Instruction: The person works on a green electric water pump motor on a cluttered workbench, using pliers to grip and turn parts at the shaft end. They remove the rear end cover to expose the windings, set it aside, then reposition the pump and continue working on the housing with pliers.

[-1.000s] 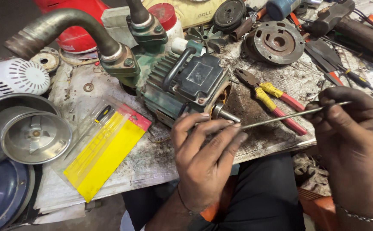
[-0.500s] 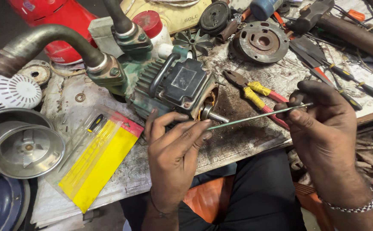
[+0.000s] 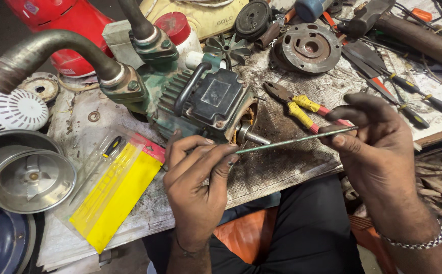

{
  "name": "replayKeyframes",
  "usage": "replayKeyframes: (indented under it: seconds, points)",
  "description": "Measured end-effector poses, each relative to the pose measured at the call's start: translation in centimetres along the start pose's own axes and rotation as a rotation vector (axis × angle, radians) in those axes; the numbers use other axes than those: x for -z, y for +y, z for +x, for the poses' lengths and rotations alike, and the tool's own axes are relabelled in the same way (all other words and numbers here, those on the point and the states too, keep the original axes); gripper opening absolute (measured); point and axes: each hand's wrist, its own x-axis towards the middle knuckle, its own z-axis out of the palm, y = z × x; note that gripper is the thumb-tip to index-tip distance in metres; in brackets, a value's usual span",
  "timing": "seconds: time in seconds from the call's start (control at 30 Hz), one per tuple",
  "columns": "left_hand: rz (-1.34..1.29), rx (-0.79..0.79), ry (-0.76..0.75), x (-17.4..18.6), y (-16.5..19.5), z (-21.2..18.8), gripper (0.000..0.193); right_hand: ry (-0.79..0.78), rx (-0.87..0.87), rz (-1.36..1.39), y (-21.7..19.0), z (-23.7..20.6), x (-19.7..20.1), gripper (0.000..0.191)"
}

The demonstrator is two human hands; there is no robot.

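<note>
thin metal rod (image 3: pixel 296 141), spanning both hands (image 3: pixel 200 177)

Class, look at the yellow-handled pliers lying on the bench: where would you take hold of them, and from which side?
Grip the yellow-handled pliers by the sleeved handles, coming from above on the right. The handles point right toward the right hand, while the bare metal nose faces the motor.

Yellow-handled pliers (image 3: pixel 297 103), a yellow plastic packet (image 3: pixel 112 195), a steel bowl (image 3: pixel 32 180) and a white fan cover (image 3: pixel 10 110) lie about.
</note>
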Motion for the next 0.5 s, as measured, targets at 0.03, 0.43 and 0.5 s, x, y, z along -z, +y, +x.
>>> replayKeyframes:
  seconds: [0.03, 0.43, 0.5]
  points:
    - [-0.018, 0.007, 0.003, 0.0, 0.0, 0.0, 0.013, 0.011, -0.026, -0.035, 0.0, 0.0, 0.1, 0.035]
    - [0.064, -0.044, 0.013, 0.5, -0.1, 0.3, 0.013, -0.217, 0.282, -1.16, -0.8, 0.6, -0.5, 0.014]
    - [0.053, -0.027, 0.007, 0.4, -0.1, 0.2, 0.012, -0.197, 0.364, -1.152, -1.0, 0.3, -1.1, 0.012]
